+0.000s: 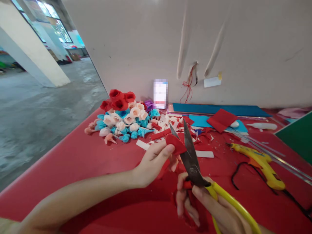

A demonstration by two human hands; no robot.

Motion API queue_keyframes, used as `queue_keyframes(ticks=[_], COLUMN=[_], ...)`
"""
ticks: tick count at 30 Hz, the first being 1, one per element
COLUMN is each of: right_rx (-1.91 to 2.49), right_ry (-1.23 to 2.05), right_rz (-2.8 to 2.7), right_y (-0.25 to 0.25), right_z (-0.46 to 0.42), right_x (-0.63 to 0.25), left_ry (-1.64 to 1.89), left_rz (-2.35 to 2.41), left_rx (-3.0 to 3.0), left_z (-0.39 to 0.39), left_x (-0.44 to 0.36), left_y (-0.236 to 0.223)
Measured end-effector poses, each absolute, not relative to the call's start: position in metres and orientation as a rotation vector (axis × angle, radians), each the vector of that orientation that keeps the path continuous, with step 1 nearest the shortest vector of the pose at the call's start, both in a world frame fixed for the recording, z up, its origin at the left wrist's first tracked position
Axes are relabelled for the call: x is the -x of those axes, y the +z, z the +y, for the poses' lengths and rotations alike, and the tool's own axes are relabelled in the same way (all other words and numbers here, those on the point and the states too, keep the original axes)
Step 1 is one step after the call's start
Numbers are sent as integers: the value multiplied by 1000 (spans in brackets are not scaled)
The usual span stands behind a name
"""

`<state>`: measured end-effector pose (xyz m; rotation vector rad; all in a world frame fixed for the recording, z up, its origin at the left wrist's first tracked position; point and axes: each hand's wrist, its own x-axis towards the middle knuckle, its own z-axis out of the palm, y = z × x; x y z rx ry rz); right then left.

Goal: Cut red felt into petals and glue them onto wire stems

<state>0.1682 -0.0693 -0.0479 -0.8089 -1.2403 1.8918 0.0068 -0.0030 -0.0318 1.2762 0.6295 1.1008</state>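
Pinched between the thumb and fingers of my left hand (156, 157) is a red paper piece (175, 145) with a rounded edge. My right hand (209, 201) grips scissors (192, 162) with dark blades and yellow handles. The blades are spread apart and point up and away from me, with the red paper at the near blade. Something small and red also shows by the right fingers, partly hidden. Just beyond my hands lies a heap of red and white paper scraps (168, 123).
Red, white and blue paper flowers (129, 118) are piled at the left back. A yellow glue gun (260, 162) with a black cord lies at the right. Behind stand a phone (160, 94), a blue strip (219, 110) and a red paper square (222, 120) on the red table (109, 162).
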Motion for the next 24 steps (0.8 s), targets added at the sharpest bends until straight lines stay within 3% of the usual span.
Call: queue_keyframes(ticks=[9,18,24], right_rx=[1052,1348,1412], right_ry=[1899,1412,1502], right_rz=[-1219,-1086,-1041], right_y=[-38,-12,-19], right_z=[-69,-52,-50], right_x=[-165,-169,-162], left_ry=[1064,818,685], left_rz=[633,707,692], left_rx=[-1294,-1589,-1906], left_z=[-1,-6,-11], left_x=[-6,-6,-9], left_y=[-33,-25,-25])
